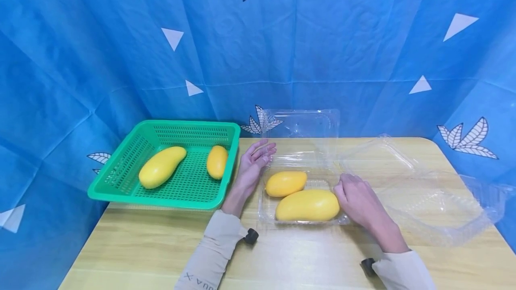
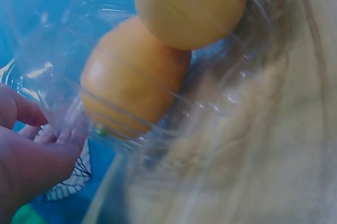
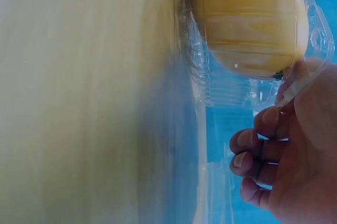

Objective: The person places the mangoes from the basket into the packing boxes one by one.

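A clear plastic clamshell box stands in the middle of the table with its lid raised at the back. Inside lie two mangoes: a smaller one behind and a larger one in front. At the box's right side my right hand pinches the rim between thumb and curled index finger, seen closely in the right wrist view. My left hand is beside the back left corner, its fingers loosely extended near the lid; whether they touch the plastic is unclear.
To the left sits a green basket holding a long yellow mango and a smaller orange-yellow mango. Another clear plastic box lies open at the right. A blue patterned curtain hangs behind the wooden table.
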Demonstrator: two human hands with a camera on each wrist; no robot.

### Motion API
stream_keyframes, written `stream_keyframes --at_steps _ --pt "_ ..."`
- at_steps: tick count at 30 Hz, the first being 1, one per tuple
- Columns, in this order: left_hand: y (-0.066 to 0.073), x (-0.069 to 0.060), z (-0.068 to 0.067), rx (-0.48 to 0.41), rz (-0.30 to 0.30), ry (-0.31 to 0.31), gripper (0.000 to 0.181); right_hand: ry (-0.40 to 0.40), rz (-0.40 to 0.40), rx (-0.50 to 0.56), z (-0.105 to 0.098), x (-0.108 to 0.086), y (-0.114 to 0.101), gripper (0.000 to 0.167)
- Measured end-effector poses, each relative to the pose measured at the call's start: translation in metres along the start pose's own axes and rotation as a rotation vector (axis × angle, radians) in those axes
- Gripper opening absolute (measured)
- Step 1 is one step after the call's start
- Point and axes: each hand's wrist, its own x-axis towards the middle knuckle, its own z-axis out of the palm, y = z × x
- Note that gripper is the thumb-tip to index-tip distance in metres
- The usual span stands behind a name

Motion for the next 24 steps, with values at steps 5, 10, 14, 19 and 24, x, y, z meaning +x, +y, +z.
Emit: stream_keyframes --at_steps 5,10,14,19,24 --pt "0.008 -0.002 0.009 0.128 0.091 0.052 0.045 0.001 0.017 0.025 0.001 0.001 0.001 0.025" --pt "0.013 -0.004 0.014 0.198 0.150 0.099 0.039 0.001 0.022 0.037 0.003 0.005 0.002 0.026" --pt "0.016 -0.006 0.017 0.242 0.190 0.124 0.034 -0.006 0.028 0.048 0.005 0.008 0.004 0.026" --pt "0.021 -0.007 0.021 0.343 0.208 0.164 0.030 -0.014 0.036 0.058 0.005 0.015 0.005 0.026" --pt "0.026 -0.012 0.022 0.446 0.225 0.185 0.030 -0.008 0.020 0.055 0.008 0.025 0.007 0.026"
